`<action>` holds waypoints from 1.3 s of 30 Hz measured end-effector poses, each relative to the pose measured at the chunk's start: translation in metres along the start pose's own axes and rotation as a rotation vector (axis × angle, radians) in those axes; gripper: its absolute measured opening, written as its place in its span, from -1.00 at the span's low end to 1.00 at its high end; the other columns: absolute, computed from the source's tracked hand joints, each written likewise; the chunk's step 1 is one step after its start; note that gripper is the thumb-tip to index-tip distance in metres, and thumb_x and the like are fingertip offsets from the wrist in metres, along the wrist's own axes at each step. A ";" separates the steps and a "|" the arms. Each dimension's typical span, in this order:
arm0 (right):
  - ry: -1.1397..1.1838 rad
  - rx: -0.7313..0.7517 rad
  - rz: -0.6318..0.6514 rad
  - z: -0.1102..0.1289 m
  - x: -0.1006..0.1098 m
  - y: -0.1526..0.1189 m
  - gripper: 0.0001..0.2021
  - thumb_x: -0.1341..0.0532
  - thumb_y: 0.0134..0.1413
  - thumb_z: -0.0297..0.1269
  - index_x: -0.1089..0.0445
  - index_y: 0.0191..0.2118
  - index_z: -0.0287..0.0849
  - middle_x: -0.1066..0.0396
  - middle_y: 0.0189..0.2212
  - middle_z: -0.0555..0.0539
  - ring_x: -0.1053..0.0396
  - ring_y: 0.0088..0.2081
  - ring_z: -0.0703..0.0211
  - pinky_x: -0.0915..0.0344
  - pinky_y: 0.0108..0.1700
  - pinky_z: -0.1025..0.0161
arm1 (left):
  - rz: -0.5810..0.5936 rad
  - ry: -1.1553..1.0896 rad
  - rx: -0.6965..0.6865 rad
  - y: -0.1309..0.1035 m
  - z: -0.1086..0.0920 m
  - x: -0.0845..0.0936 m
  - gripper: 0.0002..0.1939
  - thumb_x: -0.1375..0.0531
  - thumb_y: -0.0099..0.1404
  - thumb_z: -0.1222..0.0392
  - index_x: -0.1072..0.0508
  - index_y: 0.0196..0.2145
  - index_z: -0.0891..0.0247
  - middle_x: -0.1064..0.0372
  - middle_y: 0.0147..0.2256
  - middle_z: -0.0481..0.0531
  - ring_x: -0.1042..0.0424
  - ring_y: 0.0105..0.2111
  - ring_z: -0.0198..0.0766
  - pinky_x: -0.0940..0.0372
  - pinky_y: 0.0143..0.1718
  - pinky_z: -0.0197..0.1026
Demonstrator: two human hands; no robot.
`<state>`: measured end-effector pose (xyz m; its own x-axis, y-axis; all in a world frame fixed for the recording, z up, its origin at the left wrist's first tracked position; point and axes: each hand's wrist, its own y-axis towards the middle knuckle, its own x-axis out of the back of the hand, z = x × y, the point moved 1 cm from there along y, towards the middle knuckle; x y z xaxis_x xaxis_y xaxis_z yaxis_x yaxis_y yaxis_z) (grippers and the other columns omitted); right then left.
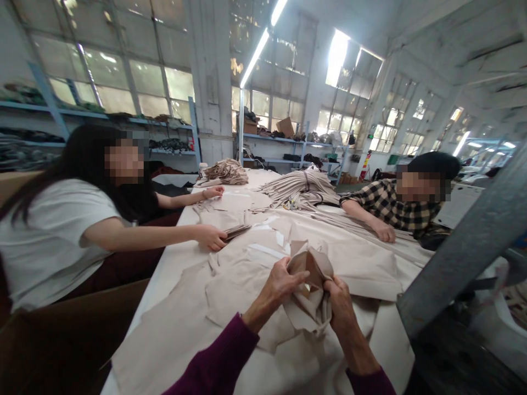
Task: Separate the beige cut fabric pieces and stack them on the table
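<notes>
Tall grid-paned windows (148, 77) glowing, blue metal shelves (272, 137) below, long white table (175, 260) spread with flat beige fabric panels (164, 340). Front and centre: folded, pouch-like beige fabric piece (302, 317), held up over panels between wearer's two hands. Left hand (278, 288) gripping its left edge, thumb across opening; right hand (341, 302) pinching right edge, fingers closed on cloth. Over left, co-worker in white T-shirt (69, 236) holding thin beige stack (236, 231). Over right, co-worker in black-and-tan checked shirt (373, 200), hand on long beige strips (349, 222).
</notes>
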<state>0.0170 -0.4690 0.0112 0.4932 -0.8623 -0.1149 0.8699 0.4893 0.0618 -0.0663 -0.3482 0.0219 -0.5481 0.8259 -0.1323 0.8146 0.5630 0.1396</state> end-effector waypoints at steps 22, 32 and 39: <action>0.042 0.115 0.038 -0.041 0.009 0.032 -0.58 -0.24 -0.20 -0.24 -0.39 -0.12 -0.25 -0.49 -0.31 -0.09 -0.39 -0.24 -0.01 -0.30 -0.15 0.11 | 0.038 -0.357 0.043 0.003 0.013 0.001 -0.87 -0.14 -0.09 0.38 -0.42 -0.48 0.36 -0.33 -0.55 -0.06 -0.28 -0.51 -0.34 -0.17 -0.42 -0.29; 0.287 -0.157 0.331 -0.026 -0.002 0.010 -0.66 -0.26 -0.22 -0.01 -0.47 -0.43 -0.23 -0.50 -0.46 -0.14 -0.45 -0.35 -0.05 -0.38 -0.27 0.05 | 0.097 -0.544 0.330 0.005 0.027 -0.010 -0.87 -0.13 -0.14 0.40 -0.42 -0.53 0.37 -0.31 -0.64 -0.03 -0.25 -0.65 -0.36 -0.21 -0.51 -0.27; 0.283 -0.125 0.341 -0.023 -0.009 0.030 -0.63 -0.27 -0.15 -0.03 -0.49 -0.27 -0.21 -0.51 -0.37 -0.13 -0.45 -0.30 -0.02 -0.38 -0.24 0.10 | 0.104 -0.602 0.196 0.008 0.023 0.003 -0.82 -0.27 0.02 0.28 -0.48 -0.37 0.41 -0.43 -0.48 0.05 -0.36 -0.52 -0.34 -0.28 -0.37 -0.29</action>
<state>0.0389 -0.4437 -0.0087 0.7156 -0.5884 -0.3763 0.6428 0.7656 0.0251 -0.0570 -0.3416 -0.0004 -0.3086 0.6816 -0.6635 0.9085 0.4178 0.0066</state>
